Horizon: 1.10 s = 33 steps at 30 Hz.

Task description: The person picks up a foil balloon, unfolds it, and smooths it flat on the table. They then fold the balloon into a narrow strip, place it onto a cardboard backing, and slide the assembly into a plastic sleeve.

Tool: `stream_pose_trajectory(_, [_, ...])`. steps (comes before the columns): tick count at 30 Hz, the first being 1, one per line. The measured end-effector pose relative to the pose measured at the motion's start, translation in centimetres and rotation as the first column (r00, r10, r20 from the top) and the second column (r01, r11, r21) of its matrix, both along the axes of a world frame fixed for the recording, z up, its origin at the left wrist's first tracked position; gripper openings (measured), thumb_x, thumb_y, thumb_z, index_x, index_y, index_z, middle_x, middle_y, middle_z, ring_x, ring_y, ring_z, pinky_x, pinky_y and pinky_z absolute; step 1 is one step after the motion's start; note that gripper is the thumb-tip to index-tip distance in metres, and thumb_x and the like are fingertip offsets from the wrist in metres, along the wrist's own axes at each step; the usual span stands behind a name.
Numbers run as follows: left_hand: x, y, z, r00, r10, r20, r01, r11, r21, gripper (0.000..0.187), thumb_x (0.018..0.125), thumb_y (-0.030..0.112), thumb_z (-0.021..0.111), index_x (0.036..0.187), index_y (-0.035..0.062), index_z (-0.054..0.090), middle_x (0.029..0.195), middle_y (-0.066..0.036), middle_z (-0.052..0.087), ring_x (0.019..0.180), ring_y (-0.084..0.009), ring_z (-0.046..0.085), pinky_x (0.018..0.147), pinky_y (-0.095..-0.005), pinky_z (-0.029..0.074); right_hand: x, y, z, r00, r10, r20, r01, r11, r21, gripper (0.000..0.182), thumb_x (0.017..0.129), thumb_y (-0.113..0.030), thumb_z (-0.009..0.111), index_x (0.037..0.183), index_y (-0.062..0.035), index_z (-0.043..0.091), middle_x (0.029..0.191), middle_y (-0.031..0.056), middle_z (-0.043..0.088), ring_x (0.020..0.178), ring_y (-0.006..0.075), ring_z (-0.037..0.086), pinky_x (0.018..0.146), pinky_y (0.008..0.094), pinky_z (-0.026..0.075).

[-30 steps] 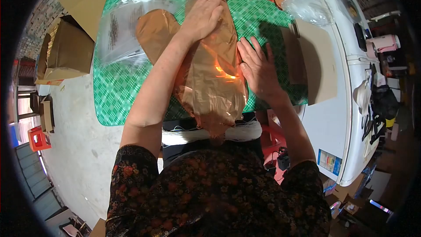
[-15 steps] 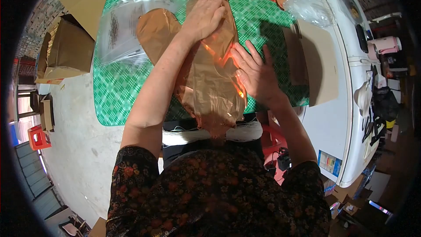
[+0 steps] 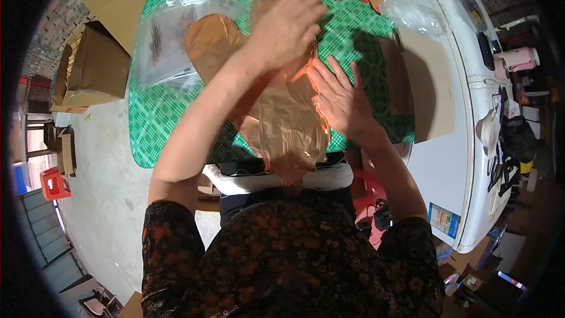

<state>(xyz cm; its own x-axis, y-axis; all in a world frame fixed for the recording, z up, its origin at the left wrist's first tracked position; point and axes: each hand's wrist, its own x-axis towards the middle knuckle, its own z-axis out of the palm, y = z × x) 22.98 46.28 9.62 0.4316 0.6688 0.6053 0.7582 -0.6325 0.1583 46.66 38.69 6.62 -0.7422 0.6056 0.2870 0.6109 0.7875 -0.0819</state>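
Two bare hands tend a flat coppery foil piece (image 3: 288, 115) that overhangs the table's (image 3: 159, 126) near edge; the left hand (image 3: 285, 30), blurred, has loosely parted fingers over its far part, contact unclear; the right hand (image 3: 341, 103) spreads its fingers wide at its right side. The foil looks light, limp, slippery and easily creased; its flat outer rim seems the safest hold.
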Motion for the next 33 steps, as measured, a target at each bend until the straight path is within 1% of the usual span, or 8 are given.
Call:
stream_pose_trajectory(6, [1.5, -4.8, -2.8, 0.985, -0.064, -0.159, 0.030, 0.978, -0.205, 0.049, 0.107, 0.027, 0.047, 0.152, 0.0074, 0.048, 0.159, -0.014, 0.045, 0.152, -0.0303, 0.035, 0.126, -0.0460, 0.023, 0.3, 0.3, -1.1, 1.000, 0.006, -0.001, -0.006, 1.000, 0.018, 0.054, 0.097, -0.026, 0.061, 0.146, -0.0023, 0.054, 0.157, 0.0159, 0.047, 0.146, 0.0372, 0.039, 0.117, 0.0676, 0.018])
stream_pose_trajectory(10, [0.6, -5.0, -4.9, 0.965, 0.008, -0.263, -0.056, 0.983, -0.176, 0.056, 0.107, 0.029, 0.041, 0.160, 0.0126, 0.037, 0.166, -0.010, 0.035, 0.155, -0.0282, 0.029, 0.126, -0.0487, 0.020, 0.2, 0.2, -0.9, 0.998, 0.024, -0.059, -0.022, 0.999, 0.025, 0.053, 0.097, -0.026, 0.061, 0.144, -0.0010, 0.055, 0.157, 0.0159, 0.047, 0.146, 0.0373, 0.039, 0.117, 0.0668, 0.019])
stream_pose_trajectory(18, [0.7, -4.8, -5.6, 0.961, 0.038, -0.272, -0.087, 0.982, -0.170, 0.053, 0.110, 0.031, 0.035, 0.161, 0.0174, 0.035, 0.166, -0.007, 0.034, 0.154, -0.0277, 0.028, 0.128, -0.0483, 0.018, 0.7, -3.0, 0.0, 1.000, 0.000, 0.013, -0.001, 0.999, 0.033, 0.058, 0.095, -0.030, 0.063, 0.145, -0.0012, 0.053, 0.156, 0.0155, 0.048, 0.146, 0.0344, 0.039, 0.118, 0.0658, 0.021])
stream_pose_trajectory(22, [0.8, -4.9, -5.4, 0.956, 0.049, -0.289, -0.104, 0.979, -0.177, 0.053, 0.110, 0.030, 0.034, 0.161, 0.0181, 0.035, 0.167, -0.007, 0.034, 0.155, -0.0277, 0.027, 0.128, -0.0486, 0.017, 1.6, -7.6, 1.3, 0.998, -0.060, 0.013, 0.061, 0.989, -0.137, 0.068, 0.092, -0.041, 0.065, 0.143, 0.0013, 0.053, 0.153, 0.0181, 0.049, 0.146, 0.0335, 0.039, 0.120, 0.0659, 0.021])
stream_pose_trajectory(26, [0.9, -5.1, -5.1, 0.959, 0.047, -0.281, -0.101, 0.978, -0.183, 0.053, 0.109, 0.030, 0.034, 0.161, 0.0177, 0.035, 0.166, -0.007, 0.034, 0.155, -0.0278, 0.027, 0.129, -0.0486, 0.017, 2.6, -11.6, 0.8, 0.997, -0.068, 0.038, 0.073, 0.983, -0.169, 0.075, 0.090, -0.053, 0.061, 0.143, 0.0003, 0.054, 0.152, 0.0171, 0.050, 0.147, 0.0314, 0.040, 0.121, 0.0644, 0.021])
stream_pose_trajectory(29, [0.8, -4.9, -5.3, 0.959, 0.045, -0.278, -0.099, 0.978, -0.182, 0.054, 0.108, 0.030, 0.036, 0.161, 0.0166, 0.035, 0.166, -0.007, 0.034, 0.154, -0.0280, 0.028, 0.128, -0.0488, 0.017, 4.1, -13.8, -0.3, 0.999, -0.023, -0.035, 0.016, 0.982, -0.187, 0.070, 0.093, -0.051, 0.058, 0.142, -0.0012, 0.055, 0.150, 0.0163, 0.052, 0.146, 0.0298, 0.041, 0.122, 0.0615, 0.022])
stream_pose_trajectory(30, [0.8, -4.9, -5.3, 0.963, 0.044, -0.267, -0.096, 0.978, -0.185, 0.054, 0.108, 0.030, 0.036, 0.161, 0.0162, 0.034, 0.166, -0.007, 0.034, 0.154, -0.0283, 0.028, 0.128, -0.0488, 0.017, 4.6, -14.0, 0.3, 0.997, -0.012, -0.081, -0.005, 0.978, -0.207, 0.059, 0.095, -0.040, 0.059, 0.141, -0.0021, 0.056, 0.148, 0.0157, 0.053, 0.145, 0.0286, 0.043, 0.122, 0.0578, 0.024])
stream_pose_trajectory(33, [0.8, -5.0, -5.3, 0.974, 0.035, -0.224, -0.081, 0.977, -0.197, 0.055, 0.108, 0.030, 0.037, 0.161, 0.0149, 0.034, 0.166, -0.008, 0.035, 0.154, -0.0291, 0.028, 0.128, -0.0484, 0.018, 5.3, -13.5, 1.1, 0.966, -0.126, -0.224, 0.064, 0.962, -0.266, 0.053, 0.096, -0.028, 0.060, 0.142, -0.0018, 0.055, 0.147, 0.0162, 0.053, 0.144, 0.0299, 0.044, 0.122, 0.0565, 0.026])
